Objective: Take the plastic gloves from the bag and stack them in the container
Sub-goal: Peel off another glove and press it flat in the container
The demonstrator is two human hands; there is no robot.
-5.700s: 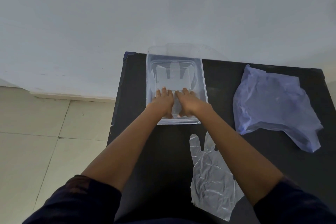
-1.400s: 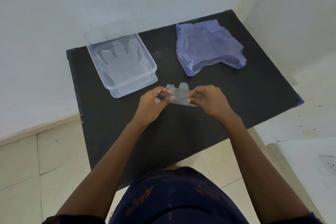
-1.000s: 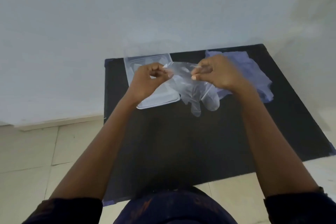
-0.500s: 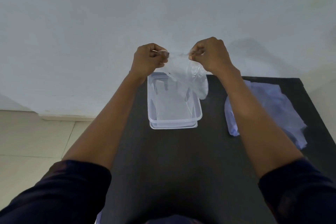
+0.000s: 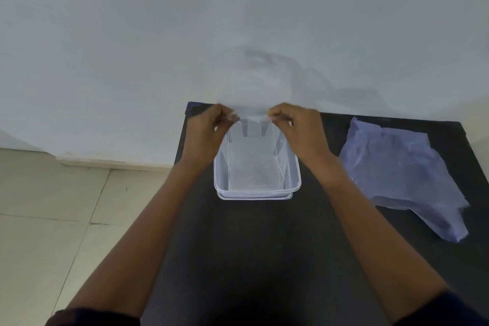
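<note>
A clear plastic container (image 5: 293, 180) stands on the black table (image 5: 264, 246) against the wall. A thin clear plastic glove (image 5: 252, 114) is stretched between my two hands above the container's far end; it is motion-blurred and billows up against the wall. My left hand (image 5: 209, 132) pinches its left edge and my right hand (image 5: 299, 130) pinches its right edge. At least one flat clear glove lies inside the container. The crumpled bluish plastic bag (image 5: 402, 172) lies on the table to the right.
A white wall rises right behind the table's far edge. Beige floor tiles (image 5: 53, 219) lie to the left of the table. My dark sleeves show at the bottom corners.
Both hands have come down with the glove from high in front of the wall to just above the container's far end. The glove now flares upward instead of hanging down.
</note>
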